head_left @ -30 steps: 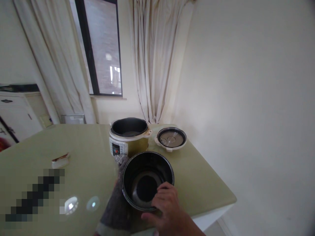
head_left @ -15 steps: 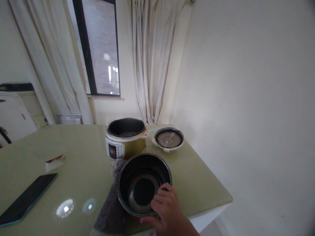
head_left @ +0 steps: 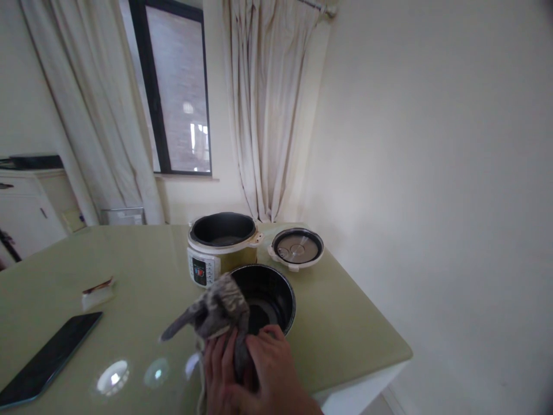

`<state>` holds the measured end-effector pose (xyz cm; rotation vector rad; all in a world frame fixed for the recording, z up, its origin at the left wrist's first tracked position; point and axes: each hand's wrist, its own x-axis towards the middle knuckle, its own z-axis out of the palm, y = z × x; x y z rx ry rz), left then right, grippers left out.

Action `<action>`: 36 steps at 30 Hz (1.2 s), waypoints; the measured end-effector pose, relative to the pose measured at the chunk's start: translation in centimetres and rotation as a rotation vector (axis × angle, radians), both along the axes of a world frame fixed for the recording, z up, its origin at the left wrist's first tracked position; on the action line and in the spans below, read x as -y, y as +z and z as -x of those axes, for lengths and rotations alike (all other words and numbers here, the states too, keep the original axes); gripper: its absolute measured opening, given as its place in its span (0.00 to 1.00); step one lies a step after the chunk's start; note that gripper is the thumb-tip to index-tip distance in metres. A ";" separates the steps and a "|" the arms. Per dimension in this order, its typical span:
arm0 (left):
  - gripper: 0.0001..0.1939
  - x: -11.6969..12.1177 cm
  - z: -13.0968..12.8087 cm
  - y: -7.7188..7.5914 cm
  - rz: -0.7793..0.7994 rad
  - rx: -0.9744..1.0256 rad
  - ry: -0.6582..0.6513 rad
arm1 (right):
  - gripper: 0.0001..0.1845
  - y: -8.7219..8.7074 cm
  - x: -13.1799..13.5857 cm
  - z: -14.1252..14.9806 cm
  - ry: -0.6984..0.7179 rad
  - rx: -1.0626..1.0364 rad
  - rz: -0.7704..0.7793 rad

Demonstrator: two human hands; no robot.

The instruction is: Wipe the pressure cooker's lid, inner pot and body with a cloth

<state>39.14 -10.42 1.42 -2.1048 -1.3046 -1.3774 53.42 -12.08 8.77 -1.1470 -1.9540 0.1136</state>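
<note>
A black inner pot [head_left: 270, 297] stands on the green table [head_left: 142, 288], in front of a gold and white electric cooker [head_left: 220, 248] whose well is open. My left hand [head_left: 218, 369] grips a grey cloth [head_left: 218, 311] lifted at the pot's near left rim. My right hand [head_left: 272, 369] lies against the left hand and the cloth, its fingers curled at the pot's near rim. The cooker's lid [head_left: 296, 248] rests upside down to the right of the cooker.
A dark phone [head_left: 47, 360] lies at the table's left front, and a small white block [head_left: 97, 293] behind it. The table's right edge [head_left: 380, 328] runs close to the white wall. Curtains and a window stand behind; a white cabinet [head_left: 21, 207] is at the far left.
The grey cloth, which lay flat left of the pot, is now bunched and lifted in my left hand. My right hand has shifted left from the pot's rim toward the cloth.
</note>
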 end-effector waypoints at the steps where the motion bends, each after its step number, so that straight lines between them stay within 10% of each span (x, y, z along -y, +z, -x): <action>1: 0.44 -0.1 0.0 0.5 -0.035 -0.006 -0.014 | 0.27 0.2 0.2 -0.1 -0.022 -0.032 0.031; 13: 0.43 -1.0 4.6 9.1 -0.049 -0.131 -0.277 | 0.25 2.1 1.2 -2.2 0.062 -0.576 -0.010; 17: 0.15 0.7 3.1 11.1 0.064 -0.004 -0.422 | 0.34 3.2 3.1 -4.4 0.016 -0.529 -0.029; 20: 0.17 1.8 0.8 12.5 0.240 0.095 -0.534 | 0.58 3.7 4.3 -6.3 0.058 -0.438 0.102; 23: 0.20 2.0 -1.6 13.7 0.358 0.093 -0.622 | 0.51 3.4 4.6 -8.8 -0.055 -0.580 0.240; 29: 0.13 0.9 -6.2 12.3 0.492 -0.284 -0.284 | 0.39 0.1 4.1 -14.3 -0.655 -0.917 0.119; 36: 0.15 0.1 -9.8 12.1 0.704 -0.587 -0.114 | 0.41 -5.4 4.3 -9.6 -0.513 -0.942 0.422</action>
